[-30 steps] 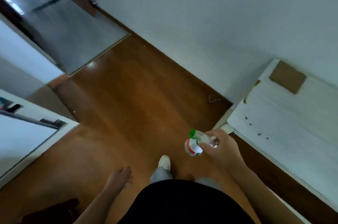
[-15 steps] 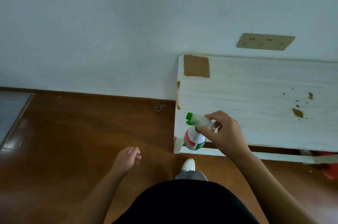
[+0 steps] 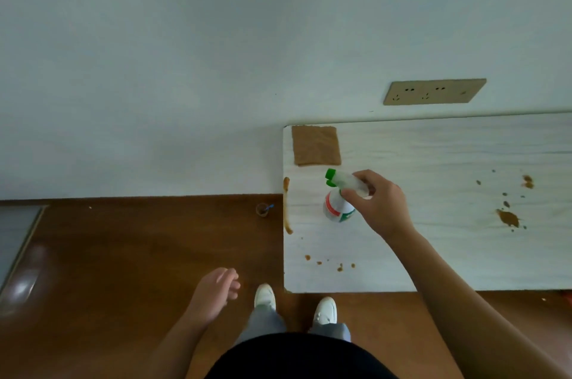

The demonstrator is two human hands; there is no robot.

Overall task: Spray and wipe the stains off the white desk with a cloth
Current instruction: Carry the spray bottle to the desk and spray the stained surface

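My right hand point(image 3: 379, 205) grips a white spray bottle point(image 3: 337, 208) with a green nozzle, held over the left part of the white desk point(image 3: 433, 255). A folded brown cloth point(image 3: 315, 145) lies flat at the desk's far left corner. Brown stains mark the desk: a long streak point(image 3: 287, 205) along the left edge, small spots point(image 3: 340, 267) near the front, and a larger blotch point(image 3: 507, 217) with specks to the right. My left hand point(image 3: 216, 289) hangs over the floor with loosely curled fingers, holding nothing.
The desk stands against a white wall with a beige socket strip point(image 3: 433, 91) above it. A small brown cup point(image 3: 263, 210) sits on the wooden floor left of the desk. My white shoes point(image 3: 325, 310) stand at the desk's front left corner.
My view swung from the open floor to the desk and I stepped closer. My right hand carried the spray bottle from beside the desk corner to above its surface.
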